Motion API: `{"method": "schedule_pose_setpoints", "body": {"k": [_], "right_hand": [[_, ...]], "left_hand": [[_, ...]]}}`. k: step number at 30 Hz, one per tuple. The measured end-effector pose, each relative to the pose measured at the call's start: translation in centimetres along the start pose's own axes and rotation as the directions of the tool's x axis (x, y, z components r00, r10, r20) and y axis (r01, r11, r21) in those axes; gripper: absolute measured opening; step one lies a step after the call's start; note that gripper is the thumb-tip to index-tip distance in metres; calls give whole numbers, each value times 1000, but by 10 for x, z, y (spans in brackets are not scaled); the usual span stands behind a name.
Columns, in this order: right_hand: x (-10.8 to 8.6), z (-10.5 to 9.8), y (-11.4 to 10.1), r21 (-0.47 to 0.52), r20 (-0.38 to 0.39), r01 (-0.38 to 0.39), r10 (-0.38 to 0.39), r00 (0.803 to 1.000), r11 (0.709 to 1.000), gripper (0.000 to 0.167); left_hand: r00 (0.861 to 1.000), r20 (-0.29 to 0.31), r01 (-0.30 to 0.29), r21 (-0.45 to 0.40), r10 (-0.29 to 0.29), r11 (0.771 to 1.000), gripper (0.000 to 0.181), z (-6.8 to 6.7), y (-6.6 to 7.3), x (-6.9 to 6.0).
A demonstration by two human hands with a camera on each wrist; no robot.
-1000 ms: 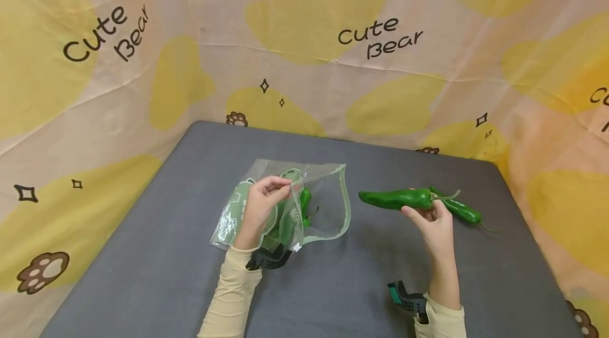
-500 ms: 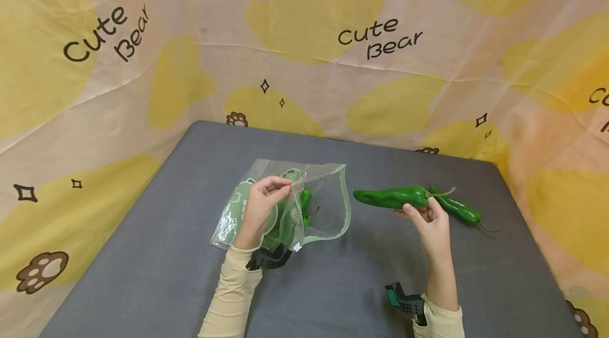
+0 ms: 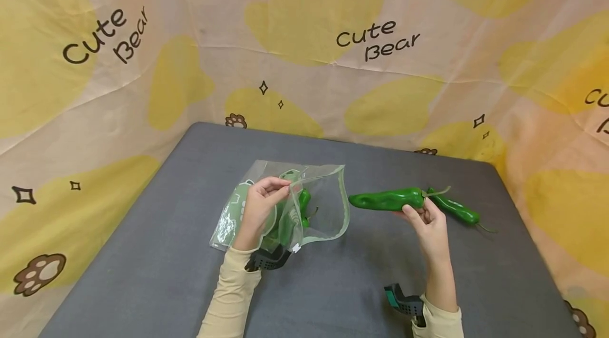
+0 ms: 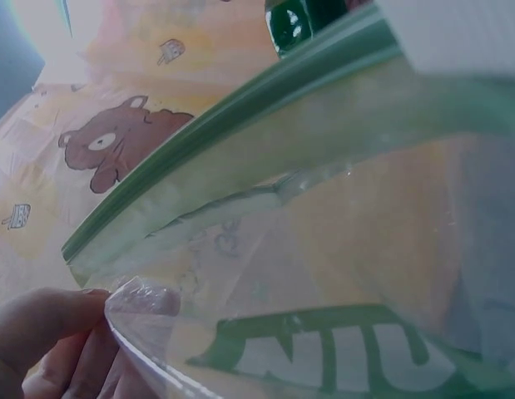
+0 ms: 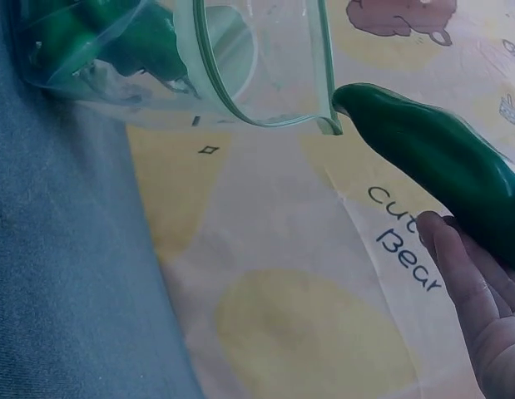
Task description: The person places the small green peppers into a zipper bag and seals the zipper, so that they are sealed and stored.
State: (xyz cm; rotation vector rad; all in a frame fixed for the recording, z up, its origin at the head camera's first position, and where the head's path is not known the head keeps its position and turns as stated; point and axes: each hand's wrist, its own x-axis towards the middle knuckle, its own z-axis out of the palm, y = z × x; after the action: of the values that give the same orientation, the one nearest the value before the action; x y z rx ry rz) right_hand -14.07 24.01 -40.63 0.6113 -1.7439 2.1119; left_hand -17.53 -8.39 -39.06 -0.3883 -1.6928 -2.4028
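A clear zip bag (image 3: 325,221) with green edging and a green print lies on its side, its mouth spread toward the right. My left hand (image 3: 261,203) pinches one lip of the mouth between thumb and fingers. Green peppers (image 5: 141,37) lie inside the bag, partly hidden by the film and print. My right hand (image 3: 430,227) holds a long green pepper (image 3: 387,199) level by its stem end, its tip close to the bag's mouth. Another green pepper (image 3: 459,210) rests on the table behind the right hand.
The grey table (image 3: 157,253) runs to a patterned cloth backdrop (image 3: 295,20) at the back and sides. Dark wrist mounts sit on the left wrist (image 3: 268,258) and the right wrist (image 3: 404,301). A white zip slider (image 3: 297,247) hangs at the bag's near edge.
My right hand has moved slightly left, bringing the held pepper's tip nearer the bag's mouth. The left hand and bag have stayed in place.
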Motion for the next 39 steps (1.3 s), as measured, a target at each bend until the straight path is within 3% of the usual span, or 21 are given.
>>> {"method": "schedule_pose_setpoints", "body": {"k": [3,6,15,17,22,23,25,32,33,39], "right_hand": [[2,15,-17,-19,12,-1,1,1000,1000,19],[2,21,-24,-45,7,-22,23,1000,999,26],[0,19,-23,-72,-52,-63,59,997,995,12],[-2,9,-9,-43,-59,-66,64,996,997,13],[-2,14,-11,-69,-98,-98,91,991,993,16],[0,24,-25,-120,-117,-123,109,987,985,19],[0,27,-25,-116,-97,-109,98,990,987,24],[1,31,-12,-35,54,-16,18,998,999,15],[-1,24,3,3,69,1,-1,998,1000,16],[-3,20,26,119,115,55,-69,991,991,25]], "left_hand": [[1000,-3,3,-3,-3,1000,14,0,0,-1],[1000,2,0,-5,0,1000,14,1,0,-1],[1000,6,7,-12,-7,1000,20,0,0,-2],[1000,2,10,-12,-10,1000,18,0,1,-2],[1000,-3,16,-10,-16,1000,14,1,2,-2],[1000,-3,16,-10,-16,1000,13,1,2,-2],[1000,-3,14,-7,-14,1000,12,1,2,-2],[1000,11,1,-5,-1,1000,10,0,0,-1],[1000,11,1,-7,-1,1000,10,0,0,-1],[1000,13,-2,-9,2,1000,11,1,0,-2]]}}
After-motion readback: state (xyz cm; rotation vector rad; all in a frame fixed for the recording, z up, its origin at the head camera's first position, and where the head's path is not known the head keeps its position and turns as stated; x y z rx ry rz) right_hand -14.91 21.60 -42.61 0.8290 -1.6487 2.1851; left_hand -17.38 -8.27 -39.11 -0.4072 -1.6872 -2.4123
